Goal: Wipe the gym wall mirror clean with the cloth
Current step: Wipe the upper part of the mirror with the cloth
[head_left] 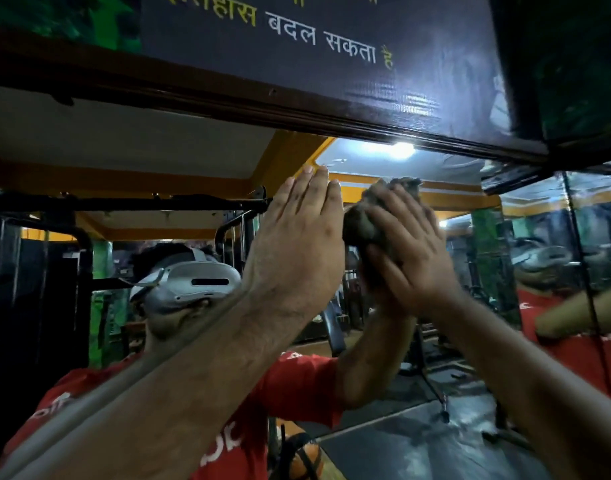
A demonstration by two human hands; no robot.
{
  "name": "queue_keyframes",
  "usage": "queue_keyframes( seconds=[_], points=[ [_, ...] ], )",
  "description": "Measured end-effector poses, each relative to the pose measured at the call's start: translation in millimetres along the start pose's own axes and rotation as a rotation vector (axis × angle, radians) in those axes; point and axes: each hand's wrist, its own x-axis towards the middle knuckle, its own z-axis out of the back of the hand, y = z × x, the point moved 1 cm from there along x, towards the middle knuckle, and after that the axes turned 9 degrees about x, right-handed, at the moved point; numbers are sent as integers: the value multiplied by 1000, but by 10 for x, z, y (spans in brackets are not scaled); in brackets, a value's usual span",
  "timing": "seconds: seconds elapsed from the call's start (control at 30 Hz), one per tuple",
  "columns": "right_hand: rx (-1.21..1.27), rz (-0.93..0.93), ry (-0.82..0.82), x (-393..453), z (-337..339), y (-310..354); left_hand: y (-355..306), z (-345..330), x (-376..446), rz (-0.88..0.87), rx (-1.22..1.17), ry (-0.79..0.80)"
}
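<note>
You are pressing the bunched grey-brown cloth (373, 220) against the wall mirror (418, 438) with your right hand (408, 251), fingers curling over the wad and holding it near the mirror's top edge, just under the dark wooden frame (228, 102). Your left hand (297, 237) is lying flat on the glass just beside it, fingers straight, holding nothing. The unwiped glass is stretching mostly below and to the right of the cloth, so the cloth hand is the nearer one.

dim scene; ceiling light (399, 149) glares in mirror (383, 441), edges warped.
</note>
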Motion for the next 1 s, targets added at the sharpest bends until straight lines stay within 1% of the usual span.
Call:
queue_keyframes(
  seconds=[0.03, 0.07, 0.1, 0.13, 0.17, 0.27, 0.3, 0.33, 0.37, 0.4, 0.43, 0.47, 0.53, 0.57, 0.6, 0.63, 0.67, 0.7, 0.73, 0.77, 0.87, 0.9, 0.93, 1.0],
  points=[
    [-10, -76, -40, 56, 30, -99, -12, -14, -4, -4, 9, 1],
    [-3, -194, -74, 160, 49, -148, -29, -24, -3, -2, 12, -2],
    [19, -307, -92, 268, 40, -155, -49, -29, 10, 3, 8, -8],
    [50, -369, -83, 342, 18, -107, -67, -30, 32, 5, 0, -14],
    [78, -345, -59, 349, 4, -32, -85, -32, 53, 5, -9, -16],
    [44, -39, 27, 35, 1, -30, -167, -49, 90, -2, -13, -2],
    [30, -17, 6, -6, 41, -117, -211, -66, 91, -1, -7, 3],
    [33, -75, -38, 42, 74, -208, -265, -94, 95, 4, 0, 7],
    [50, -188, -87, 142, 89, -272, -328, -114, 102, 8, 4, 11],
    [75, -304, -116, 255, 85, -288, -386, -128, 110, 20, 1, 12],
    [89, -364, -112, 335, 64, -277, -432, -137, 127, 40, -1, 13],
    [92, -327, -86, 346, 49, -255, -466, -151, 151, 61, 0, 14],
    [75, -120, 6, 149, 49, -325, -519, -181, 185, 86, -4, 18],
    [51, -25, 28, 7, 98, -432, -552, -201, 189, 90, -1, 24],
    [45, -1, 11, -65, 174, -582, -596, -224, 193, 94, 7, 31],
    [47, -51, -27, -59, 241, -728, -660, -251, 202, 96, 12, 37],
    [59, -145, -66, 4, 275, -843, -739, -275, 221, 94, 9, 43],
    [78, -238, -89, 78, 281, -901, -829, -295, 245, 94, 3, 55],
    [94, -288, -92, 120, 274, -903, -919, -317, 269, 101, -6, 64],
    [103, -259, -76, 102, 270, -874, -1000, -337, 299, 114, -19, 67],
    [83, 40, 31, -294, 326, -966, -1194, -408, 356, 140, -47, 80],
    [66, 66, 30, -395, 384, -1083, -1254, -435, 360, 139, -40, 76],
    [58, 20, -3, -401, 435, -1221, -1317, -462, 364, 137, -33, 68],
    [65, -187, -75, -237, 468, -1406, -1458, -522, 381, 133, -36, 62]
  ],
)
